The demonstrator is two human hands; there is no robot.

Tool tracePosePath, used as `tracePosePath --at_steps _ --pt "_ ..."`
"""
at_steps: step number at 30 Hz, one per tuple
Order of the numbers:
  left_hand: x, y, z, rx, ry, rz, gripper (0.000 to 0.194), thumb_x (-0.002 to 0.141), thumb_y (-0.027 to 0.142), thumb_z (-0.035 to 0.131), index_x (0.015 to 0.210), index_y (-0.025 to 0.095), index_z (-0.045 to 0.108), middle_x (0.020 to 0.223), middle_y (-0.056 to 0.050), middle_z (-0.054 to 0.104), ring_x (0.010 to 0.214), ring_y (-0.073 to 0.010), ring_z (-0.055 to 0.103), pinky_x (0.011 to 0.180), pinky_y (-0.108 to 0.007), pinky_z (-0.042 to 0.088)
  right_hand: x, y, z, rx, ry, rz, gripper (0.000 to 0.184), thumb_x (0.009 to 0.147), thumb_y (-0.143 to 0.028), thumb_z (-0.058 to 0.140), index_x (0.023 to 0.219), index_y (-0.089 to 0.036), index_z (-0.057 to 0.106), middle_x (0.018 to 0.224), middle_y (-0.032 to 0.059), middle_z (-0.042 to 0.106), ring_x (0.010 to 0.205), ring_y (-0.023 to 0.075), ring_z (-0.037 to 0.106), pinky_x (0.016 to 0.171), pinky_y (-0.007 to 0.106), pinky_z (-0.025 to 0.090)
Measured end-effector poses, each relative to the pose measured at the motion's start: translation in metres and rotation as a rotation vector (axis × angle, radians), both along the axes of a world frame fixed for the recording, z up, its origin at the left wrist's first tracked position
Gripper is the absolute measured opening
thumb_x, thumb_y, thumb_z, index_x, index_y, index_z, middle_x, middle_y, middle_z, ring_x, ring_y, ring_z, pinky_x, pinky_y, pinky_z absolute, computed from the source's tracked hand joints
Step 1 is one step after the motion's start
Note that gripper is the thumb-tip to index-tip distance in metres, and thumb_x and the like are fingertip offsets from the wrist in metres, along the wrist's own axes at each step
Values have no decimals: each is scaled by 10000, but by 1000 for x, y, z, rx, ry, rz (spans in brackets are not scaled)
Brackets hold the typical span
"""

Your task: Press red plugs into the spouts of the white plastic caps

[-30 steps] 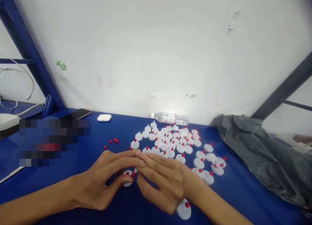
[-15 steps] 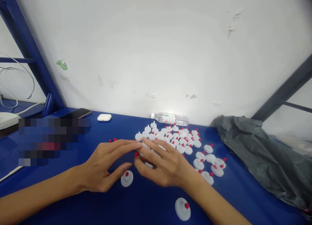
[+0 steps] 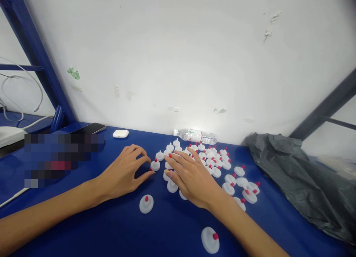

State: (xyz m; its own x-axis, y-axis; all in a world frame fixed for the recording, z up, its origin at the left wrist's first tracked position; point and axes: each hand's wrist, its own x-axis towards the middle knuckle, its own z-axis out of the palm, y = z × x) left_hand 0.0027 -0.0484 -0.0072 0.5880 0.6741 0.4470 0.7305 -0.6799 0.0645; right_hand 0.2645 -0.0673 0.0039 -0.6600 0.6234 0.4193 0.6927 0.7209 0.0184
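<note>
My left hand is over the blue table, fingers curved and apart, with nothing seen in it. Just beyond its fingertips stands a white round plastic lid with a red-tipped spout. A small red cap is partly visible beside the left fingers. My right hand reaches over the pile of white lids, its fingers stretched and spread. Its thumb is by a red-tipped lid at the pile's near left, and the palm hides others. Several lids at the back left, such as one lid, have bare white spouts.
One lid lies in front of my left hand, and another lid nearer the table's front. A clear bottle lies along the wall. A white earbud case, a phone and a dark plastic bag flank the pile.
My hands have moved apart from where they met over the lids. The left fingers have spread open, and the right hand has flattened over the pile. The red-tipped lid between them now shows.
</note>
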Motion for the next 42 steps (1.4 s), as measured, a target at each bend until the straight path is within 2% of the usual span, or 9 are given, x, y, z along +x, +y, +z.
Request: tracePosePath --at_steps 9,16,23,27,30,33,37,39,42 --pt "-2 4 -12 -96 2 -16 155 1015 280 525 1044 228 668 1099 -62 631 1037 -249 542 879 -417 438 -1 1 0 -46 -36 -40 519 1098 -442 322 1517 -162 446 1480 142 568 1414 293 477 1209 611 289" --pt "1 2 -9 -98 -44 7 125 985 250 517 991 206 634 1046 -54 660 990 -236 567 871 -401 446 0 1 -1 -69 -42 -41 515 1095 -468 317 1502 -188 465 1505 126 546 1418 304 471 1199 633 293" --pt "2 1 -7 -91 -74 19 95 966 250 539 984 209 623 998 -47 675 944 -238 587 831 -385 450 1 1 6 -25 50 -43 404 1096 -406 362 1418 -241 541 1409 92 631 1334 274 545 1194 609 283" --pt "0 1 -8 -86 -89 9 112 987 277 537 979 207 624 982 -45 674 915 -231 582 814 -376 441 5 5 13 54 139 -104 282 1081 -282 407 1191 -229 661 1196 55 733 1181 245 624 1201 572 244" --pt "-4 3 -7 -62 -97 -7 107 995 271 538 982 208 624 979 -42 674 901 -224 582 808 -370 426 9 16 21 38 135 -189 251 1061 -223 439 1074 -231 689 1096 39 755 1119 237 647 1183 544 262" --pt "-7 5 -4 -24 -127 -8 106 994 261 537 970 205 625 959 -39 677 881 -220 588 801 -363 422 7 39 37 -53 53 -334 231 1049 -231 476 1154 -232 682 1154 52 745 1167 244 634 1169 509 296" --pt "-11 8 3 31 -157 5 120 1000 252 531 952 205 630 894 -33 690 828 -214 594 773 -352 429 -3 81 57 -149 -30 -447 283 1054 -316 479 1177 -175 692 1120 122 745 1120 299 659 1039 510 444" --pt "-13 9 6 62 -163 3 150 1018 266 510 951 208 632 860 -28 695 790 -203 596 751 -341 432 -10 99 58 -222 -64 -494 276 1030 -355 548 1134 -147 696 1088 125 735 1056 285 679 969 497 507" --pt "-15 11 10 118 -179 3 195 1040 285 482 946 202 632 832 -30 700 757 -194 601 730 -333 441 -18 116 50 -335 -98 -515 308 990 -380 637 1215 -170 640 1206 87 668 1032 224 671 895 437 570"
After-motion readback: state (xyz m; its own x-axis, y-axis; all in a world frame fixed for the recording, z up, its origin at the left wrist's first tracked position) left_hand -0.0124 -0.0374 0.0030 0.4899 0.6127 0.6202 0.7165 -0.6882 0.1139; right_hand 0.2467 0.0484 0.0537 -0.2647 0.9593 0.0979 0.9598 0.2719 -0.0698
